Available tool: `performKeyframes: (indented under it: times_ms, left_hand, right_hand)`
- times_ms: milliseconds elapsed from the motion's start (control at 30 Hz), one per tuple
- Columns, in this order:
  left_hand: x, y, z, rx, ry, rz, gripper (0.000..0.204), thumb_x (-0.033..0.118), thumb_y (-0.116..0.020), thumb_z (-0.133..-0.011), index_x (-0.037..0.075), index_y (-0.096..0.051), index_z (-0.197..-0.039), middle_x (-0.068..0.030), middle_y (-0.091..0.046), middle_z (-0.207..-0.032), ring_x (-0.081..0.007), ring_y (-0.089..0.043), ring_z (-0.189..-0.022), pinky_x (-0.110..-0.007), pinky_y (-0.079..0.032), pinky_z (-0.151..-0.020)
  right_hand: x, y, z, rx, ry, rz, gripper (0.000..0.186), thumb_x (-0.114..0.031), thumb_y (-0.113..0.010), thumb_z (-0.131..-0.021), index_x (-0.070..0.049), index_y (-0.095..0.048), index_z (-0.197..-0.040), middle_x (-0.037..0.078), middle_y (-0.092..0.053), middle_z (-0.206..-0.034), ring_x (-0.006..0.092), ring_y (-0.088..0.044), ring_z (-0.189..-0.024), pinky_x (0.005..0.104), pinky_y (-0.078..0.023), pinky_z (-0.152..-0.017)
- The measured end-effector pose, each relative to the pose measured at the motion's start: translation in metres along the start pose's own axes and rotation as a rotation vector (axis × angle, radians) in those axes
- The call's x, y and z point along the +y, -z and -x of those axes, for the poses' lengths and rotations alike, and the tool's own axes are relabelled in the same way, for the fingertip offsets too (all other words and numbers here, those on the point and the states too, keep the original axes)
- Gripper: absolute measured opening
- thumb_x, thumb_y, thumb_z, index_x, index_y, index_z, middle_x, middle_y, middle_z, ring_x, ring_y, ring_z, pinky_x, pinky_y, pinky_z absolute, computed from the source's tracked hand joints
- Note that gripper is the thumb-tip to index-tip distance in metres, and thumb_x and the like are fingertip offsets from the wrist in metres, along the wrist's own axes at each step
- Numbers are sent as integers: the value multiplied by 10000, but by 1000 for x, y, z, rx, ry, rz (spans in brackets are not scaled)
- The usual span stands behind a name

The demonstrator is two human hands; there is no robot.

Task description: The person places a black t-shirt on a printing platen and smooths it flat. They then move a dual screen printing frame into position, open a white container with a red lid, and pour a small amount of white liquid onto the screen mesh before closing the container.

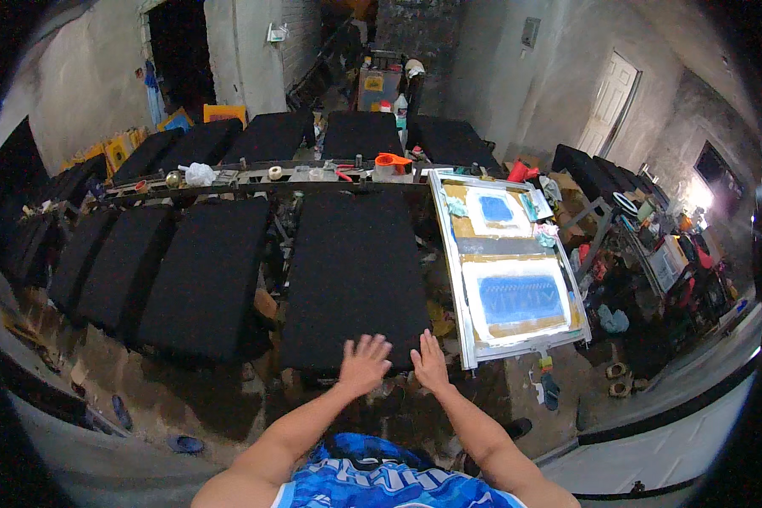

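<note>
- left hand (366,364) and right hand (429,362) are outstretched, grasping nothing, at the near end of a flat, matte black panel (353,271)
- pale lettering crosses the lower blue patch (521,298) of the metal-framed screen (504,245) to its right

Grey walls (504,76), 1 white door (610,95) at upper right, dark doorway (182,59), stained floor (165,398), bright light (700,194)

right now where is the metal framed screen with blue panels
In the head view, the metal-framed screen sits right of centre, to the right of the black board and right hand.
</note>
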State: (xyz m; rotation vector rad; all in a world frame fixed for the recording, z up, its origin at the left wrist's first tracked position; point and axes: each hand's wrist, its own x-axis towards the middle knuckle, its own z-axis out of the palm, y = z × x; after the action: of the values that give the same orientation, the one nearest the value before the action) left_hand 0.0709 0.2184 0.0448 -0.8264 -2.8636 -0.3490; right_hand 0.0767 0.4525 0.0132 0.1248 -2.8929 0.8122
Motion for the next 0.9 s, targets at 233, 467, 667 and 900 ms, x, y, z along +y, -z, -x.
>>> performKeyframes:
  times_ms: [233,467,667,900]
  left_hand:
    - [-136,7,88,22,893,108,608,418,-412,-1050,88,-342,-1557,-138,-267,-1645,-404,-250,-1495,-676,-251,-1126]
    - [-115,-53,128,103,1650,2108,840,624,-298,-1031,81,-22,-1611,-272,-229,-1616,-516,-343,-1422,-684,-367,-1074]
    - [-77,-90,109,380,1326,2676,300,121,-448,-886,-86,-495,-1098,-278,-446,-1424,-430,-379,-1407,-609,-282,-1177]
    - [-86,-86,96,233,1580,2493,244,-60,-478,-697,-38,-491,-940,-209,-504,-1325,-429,-408,-1317,-580,-267,-1195]
  right_hand:
    - [-5,-33,58,465,-231,-162,423,-145,-631,-916,16,-523,-1291,243,-449,-1447,428,-396,-1361,528,-296,-1137]
    - [-8,-75,48,30,-1032,-1362,358,72,-638,-846,-60,-545,-1165,143,-501,-1237,308,-524,-1113,527,-434,-1002]
    - [-45,-85,34,-196,-1149,-1752,325,-12,-587,-952,-48,-496,-1262,134,-488,-1320,331,-479,-1249,601,-421,-1047]
    - [-30,-97,54,-122,-1065,-1665,329,-73,-638,-983,-37,-439,-1243,134,-568,-1154,336,-623,-1008,558,-507,-970]
